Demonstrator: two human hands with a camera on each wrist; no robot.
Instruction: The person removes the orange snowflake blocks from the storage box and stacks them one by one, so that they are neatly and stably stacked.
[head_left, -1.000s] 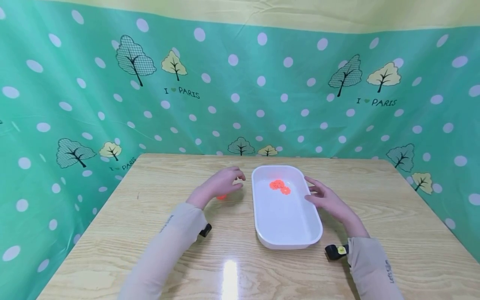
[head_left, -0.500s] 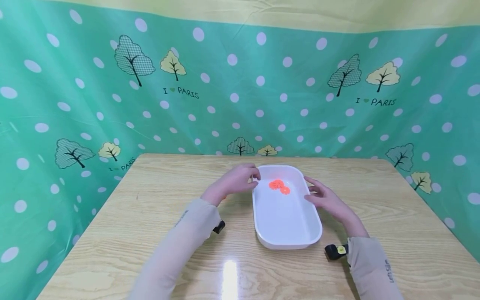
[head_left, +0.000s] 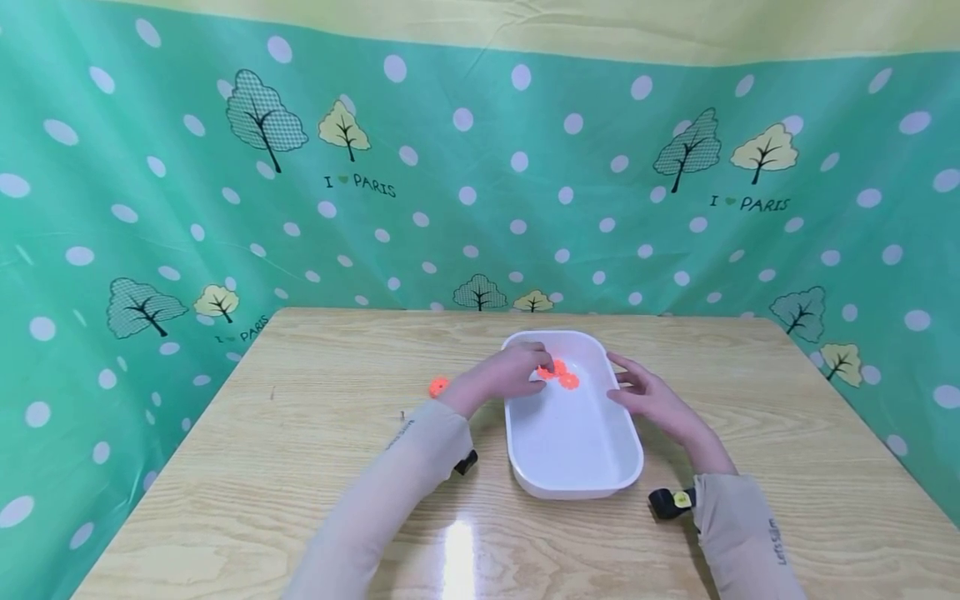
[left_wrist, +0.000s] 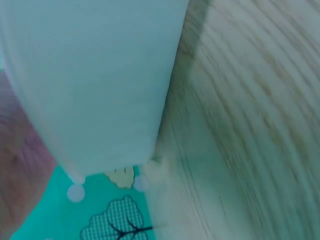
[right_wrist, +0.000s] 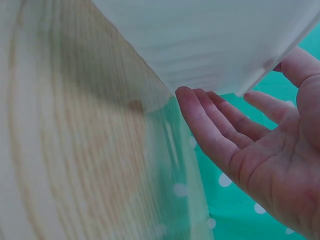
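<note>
A white plastic tray (head_left: 573, 433), with rounded corners and raised walls, stands on the table. Small orange flower-shaped pieces (head_left: 568, 381) lie inside near its far end. My left hand (head_left: 512, 369) reaches over the left wall, its fingers bent beside those pieces; whether a piece is between them is hidden. In the left wrist view, part of that hand (left_wrist: 17, 165) shows past the tray's outer wall (left_wrist: 95, 90). My right hand (head_left: 654, 400) holds the right wall. The right wrist view shows its long fingers (right_wrist: 205, 122) against the outside and the thumb (right_wrist: 299, 64) over the rim.
Another orange piece (head_left: 438, 387) lies on the wooden table (head_left: 225, 483), left of the tray behind my left forearm. A green dotted curtain (head_left: 480, 167) hangs behind the table and along its sides. Black wrist cameras (head_left: 667, 503) are strapped under both sleeves.
My left hand has moved right, from the table beside the tray, over its left rim to the orange pieces. The piece on the table has come into fuller view. My right hand stays put.
</note>
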